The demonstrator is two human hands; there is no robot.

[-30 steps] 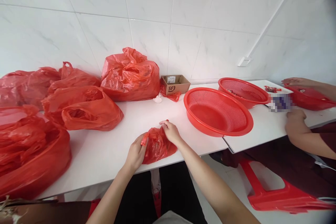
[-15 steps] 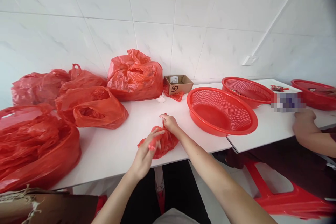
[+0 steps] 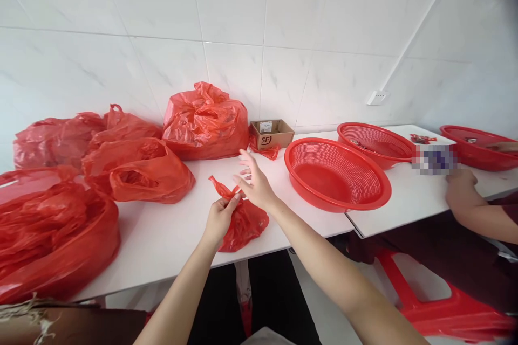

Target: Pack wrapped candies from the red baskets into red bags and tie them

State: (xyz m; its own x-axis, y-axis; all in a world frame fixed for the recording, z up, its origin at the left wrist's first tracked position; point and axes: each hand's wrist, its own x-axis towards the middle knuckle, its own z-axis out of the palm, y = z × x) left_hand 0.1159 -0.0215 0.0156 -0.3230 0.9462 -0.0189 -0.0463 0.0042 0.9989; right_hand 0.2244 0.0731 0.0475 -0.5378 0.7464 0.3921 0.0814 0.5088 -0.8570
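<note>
A small red plastic bag (image 3: 245,226) rests near the front edge of the white table (image 3: 170,237), its top gathered and twisted. My left hand (image 3: 222,214) pinches the bag's gathered neck between thumb and fingers, and a loose end sticks up to the left of it. Just above and right of the neck, my right hand (image 3: 256,183) has its fingers spread. Nothing shows in its palm. What the bag contains cannot be made out through the plastic.
Larger red bags (image 3: 206,124) fill the left and back. A small cardboard box (image 3: 279,137) stands by the wall. Red perforated baskets (image 3: 340,175) sit on the right. A co-worker's arm (image 3: 465,191) lies at the far right, above a red stool (image 3: 429,302).
My left hand has closed on the bag's neck. My right hand has let go of it, opened and lifted slightly. The bag's top now leans left.
</note>
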